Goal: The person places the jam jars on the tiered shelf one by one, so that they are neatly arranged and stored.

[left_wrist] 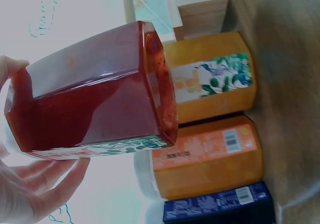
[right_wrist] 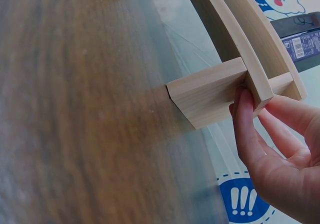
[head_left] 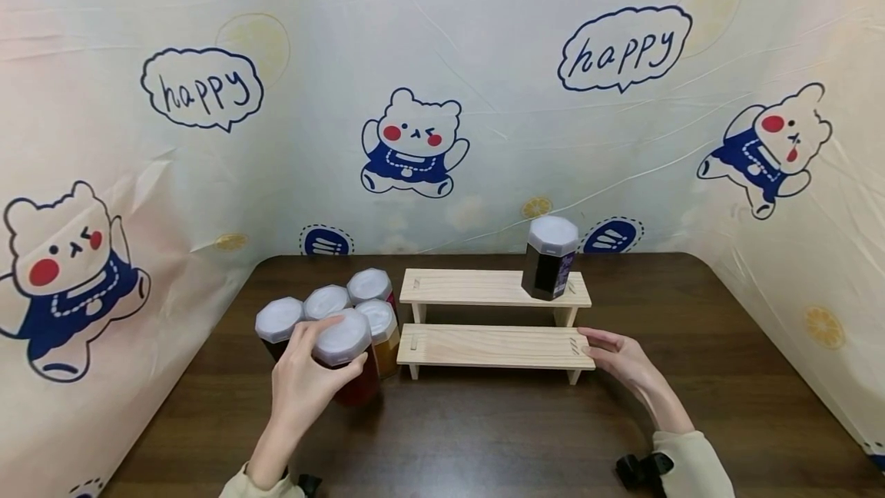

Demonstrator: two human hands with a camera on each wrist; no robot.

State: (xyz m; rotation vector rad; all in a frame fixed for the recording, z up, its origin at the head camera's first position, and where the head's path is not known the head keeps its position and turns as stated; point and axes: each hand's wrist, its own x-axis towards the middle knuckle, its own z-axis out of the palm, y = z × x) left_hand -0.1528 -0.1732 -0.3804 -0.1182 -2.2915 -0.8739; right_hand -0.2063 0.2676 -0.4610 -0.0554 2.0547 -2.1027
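My left hand [head_left: 304, 379] grips a jar of dark red contents [left_wrist: 85, 94] near its white lid, fingers on one side and thumb on the other. The jar's base shows in the left wrist view, raised above the table beside two amber jars [left_wrist: 212, 156]. My right hand [head_left: 625, 367] pinches the right end of the lower wooden shelf [head_left: 484, 346], thumb and fingers on opposite faces of the board [right_wrist: 257, 79]. On the right of the upper wooden shelf [head_left: 463, 287] stands a dark jar [head_left: 546, 263] with a white lid and purple label.
Several white-lidded jars [head_left: 280, 319] stand grouped on the brown table [head_left: 484, 436], left of the shelves. One amber jar [head_left: 384, 344] is close to the lower shelf's left end. Behind the table hangs a printed cloth [head_left: 512, 144] with cartoon bears.
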